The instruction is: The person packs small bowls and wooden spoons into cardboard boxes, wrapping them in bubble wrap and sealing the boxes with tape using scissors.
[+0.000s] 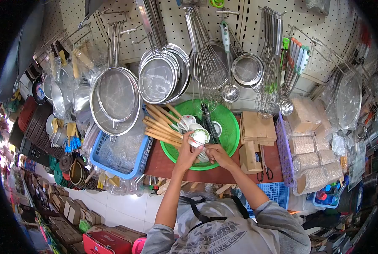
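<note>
My left hand [189,153] is closed round a small white cup [200,136] with a green inside, held above the near part of a green basket [168,146]. Close by on the right, my right hand [216,154] has its fingers pressed together near the cup's lower side; what they hold, if anything, is too small to tell. In the basket lie more small white bowls [186,121], black-handled utensils [210,127] and several wooden-handled tools [160,128] that stick out over its left rim.
A blue basket [96,154] stands left, beneath hanging strainers [115,95]. Whisks [206,63] hang ahead. Cardboard boxes [250,157], black scissors [268,171] and a purple basket [285,156] are to the right. Below the shelf is another blue basket [278,194].
</note>
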### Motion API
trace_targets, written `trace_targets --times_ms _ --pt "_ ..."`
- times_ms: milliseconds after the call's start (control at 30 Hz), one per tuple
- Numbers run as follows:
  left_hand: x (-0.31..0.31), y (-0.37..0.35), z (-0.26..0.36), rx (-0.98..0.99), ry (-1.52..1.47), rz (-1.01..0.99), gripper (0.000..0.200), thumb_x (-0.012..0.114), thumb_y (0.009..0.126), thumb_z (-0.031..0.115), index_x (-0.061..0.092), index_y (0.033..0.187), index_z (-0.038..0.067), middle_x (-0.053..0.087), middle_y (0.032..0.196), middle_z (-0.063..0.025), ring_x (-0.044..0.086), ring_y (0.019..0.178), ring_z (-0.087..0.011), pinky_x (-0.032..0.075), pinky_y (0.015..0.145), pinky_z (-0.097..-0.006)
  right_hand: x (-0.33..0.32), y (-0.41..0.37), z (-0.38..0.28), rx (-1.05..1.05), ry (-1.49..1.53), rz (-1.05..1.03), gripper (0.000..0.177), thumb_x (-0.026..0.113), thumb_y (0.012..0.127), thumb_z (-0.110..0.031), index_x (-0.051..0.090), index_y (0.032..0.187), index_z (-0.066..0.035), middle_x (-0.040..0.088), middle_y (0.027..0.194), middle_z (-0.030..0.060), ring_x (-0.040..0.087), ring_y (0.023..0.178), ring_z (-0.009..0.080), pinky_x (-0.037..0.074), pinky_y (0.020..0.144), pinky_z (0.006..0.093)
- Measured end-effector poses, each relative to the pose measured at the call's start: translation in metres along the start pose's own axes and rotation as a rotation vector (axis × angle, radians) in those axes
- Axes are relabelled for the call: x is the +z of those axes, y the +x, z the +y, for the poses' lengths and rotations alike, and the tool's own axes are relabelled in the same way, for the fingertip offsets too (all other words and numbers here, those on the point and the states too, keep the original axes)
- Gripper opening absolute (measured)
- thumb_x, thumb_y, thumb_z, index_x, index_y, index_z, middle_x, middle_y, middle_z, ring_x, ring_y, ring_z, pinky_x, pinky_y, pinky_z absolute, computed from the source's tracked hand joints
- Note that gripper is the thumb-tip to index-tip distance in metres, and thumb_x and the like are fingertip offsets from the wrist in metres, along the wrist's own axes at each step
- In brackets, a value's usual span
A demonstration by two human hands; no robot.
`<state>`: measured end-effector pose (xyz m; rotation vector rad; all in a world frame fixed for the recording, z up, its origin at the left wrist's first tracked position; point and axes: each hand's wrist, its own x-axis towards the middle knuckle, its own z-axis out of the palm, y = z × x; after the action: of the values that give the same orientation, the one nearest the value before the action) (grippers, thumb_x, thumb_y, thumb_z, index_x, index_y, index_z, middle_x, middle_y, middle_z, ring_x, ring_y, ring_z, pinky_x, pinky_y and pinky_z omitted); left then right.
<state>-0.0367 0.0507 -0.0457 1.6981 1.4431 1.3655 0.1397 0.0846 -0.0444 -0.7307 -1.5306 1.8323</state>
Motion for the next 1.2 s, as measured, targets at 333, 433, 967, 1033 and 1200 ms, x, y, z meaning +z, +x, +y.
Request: trace_targets --times_ms 333,433,967,1033,1200 --pt "-0.004 0.002 -0.011 -0.165 -0.337 -0.052 0.053 0.057 0.093 0.028 0.036 0.137 0.009 0.055 0.101 -0.0117 0.055 0.089 -0.0233 0.045 0.082 -0.0355 -0.001 0.002 0.002 0.003 -0.023 -0.030 0.022 0.045 0.090 -0.016 0.057 0.080 -0.001 0.043 0.060 -0.0032 0.039 0.051 0.0059 0.038 0.048 0.0241" --pt "0.003 0.001 -0.003 -0.048 -0.059 -0.013 0.051 0.056 0.093 0.027 0.036 0.136 0.009 0.056 0.100 -0.0137 0.057 0.094 -0.0274 0.045 0.086 -0.0382 0.002 0.003 0.004 0.011 -0.049 0.025 0.026 0.047 0.092 -0.020 0.060 0.078 -0.003 0.045 0.059 -0.0033 0.040 0.049 0.0053 0.035 0.046 0.0233" --pt "0.003 -0.002 0.003 0.070 0.141 0.055 0.053 0.050 0.094 0.039 0.039 0.135 0.008 0.056 0.110 -0.0176 0.054 0.103 -0.0309 0.039 0.093 -0.0389 0.002 -0.005 0.000 0.028 -0.060 0.006 0.023 0.043 0.090 -0.016 0.053 0.072 -0.004 0.041 0.060 -0.0031 0.038 0.051 0.0065 0.033 0.047 0.0231" --pt "0.000 -0.003 0.007 -0.060 0.040 -0.005 0.053 0.049 0.094 0.041 0.039 0.136 0.009 0.054 0.111 -0.0174 0.053 0.102 -0.0299 0.039 0.093 -0.0381 0.003 -0.005 -0.002 0.030 -0.049 0.001 0.023 0.043 0.090 -0.015 0.054 0.073 -0.004 0.042 0.060 -0.0032 0.038 0.051 0.0061 0.033 0.047 0.0230" --pt "-0.004 -0.005 -0.011 -0.205 -0.252 -0.037 0.052 0.046 0.095 0.042 0.039 0.136 0.011 0.054 0.108 -0.0157 0.054 0.099 -0.0283 0.040 0.092 -0.0371 0.009 -0.011 -0.018 0.014 -0.092 -0.052 0.022 0.044 0.090 -0.015 0.057 0.077 -0.002 0.044 0.062 -0.0033 0.037 0.051 0.0055 0.033 0.047 0.0228"
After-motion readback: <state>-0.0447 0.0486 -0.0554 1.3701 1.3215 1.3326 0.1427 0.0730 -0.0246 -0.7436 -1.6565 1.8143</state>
